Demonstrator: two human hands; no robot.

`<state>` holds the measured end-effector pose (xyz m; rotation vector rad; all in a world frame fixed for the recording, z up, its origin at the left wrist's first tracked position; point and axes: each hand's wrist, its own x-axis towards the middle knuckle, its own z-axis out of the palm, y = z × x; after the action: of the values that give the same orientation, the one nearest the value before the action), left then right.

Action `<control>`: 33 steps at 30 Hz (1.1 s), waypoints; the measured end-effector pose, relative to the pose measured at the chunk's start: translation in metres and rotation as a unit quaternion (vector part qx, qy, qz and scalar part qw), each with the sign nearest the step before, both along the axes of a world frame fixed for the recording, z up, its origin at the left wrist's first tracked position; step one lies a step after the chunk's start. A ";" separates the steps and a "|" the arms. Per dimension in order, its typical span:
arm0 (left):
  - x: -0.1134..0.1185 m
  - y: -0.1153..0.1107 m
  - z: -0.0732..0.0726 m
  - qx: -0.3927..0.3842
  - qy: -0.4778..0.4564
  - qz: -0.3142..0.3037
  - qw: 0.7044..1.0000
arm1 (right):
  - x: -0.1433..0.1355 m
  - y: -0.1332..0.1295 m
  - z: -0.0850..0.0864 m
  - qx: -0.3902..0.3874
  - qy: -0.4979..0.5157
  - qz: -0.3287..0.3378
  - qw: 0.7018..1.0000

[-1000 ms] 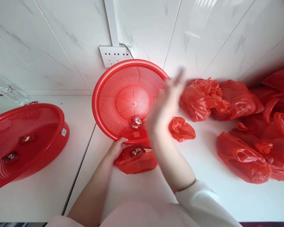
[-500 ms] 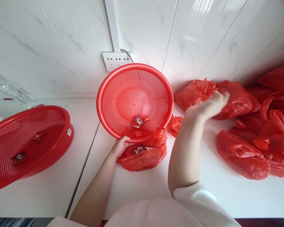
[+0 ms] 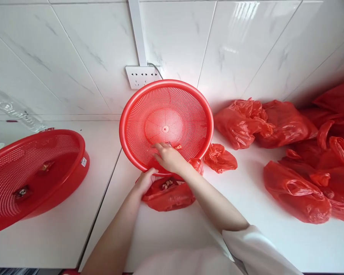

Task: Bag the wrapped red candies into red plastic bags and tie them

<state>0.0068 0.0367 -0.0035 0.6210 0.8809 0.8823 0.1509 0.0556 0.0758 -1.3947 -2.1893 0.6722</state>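
Observation:
A red perforated plastic basket leans tilted toward me, with a few small wrapped snack packets at its lower side. My right hand reaches into it with fingers apart, just over the packets and partly hiding them. Below the front rim lies an opened red plastic bag, a dark red packet with pale lettering showing in its mouth. My left hand is closed on the bag's left edge, close against the basket rim.
Another red basket with a few packets stands at the left, a clear plastic bottle behind it. Several filled red bags crowd the right side. A small crumpled red bag lies beside the basket. A socket strip is on the wall.
My right hand has swung from above the bags on the right down into the middle basket. The left hand stays at the bag's edge. The view has tilted slightly.

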 end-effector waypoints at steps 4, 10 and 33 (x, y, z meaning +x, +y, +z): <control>0.002 0.004 -0.001 -0.009 -0.065 -0.008 0.998 | 0.015 0.019 -0.046 0.001 -0.118 -0.029 0.993; 0.002 0.002 -0.004 -0.052 -0.090 -0.033 0.994 | 0.038 0.021 -0.053 -0.024 -0.112 0.022 0.993; -0.008 0.008 -0.013 0.007 -0.007 0.046 0.999 | 0.069 0.011 -0.039 -0.131 -0.002 0.112 0.985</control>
<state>-0.0016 0.0443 -0.0169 0.5891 0.8980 0.9753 0.2195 0.0663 0.0372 -1.2793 -2.3483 1.0741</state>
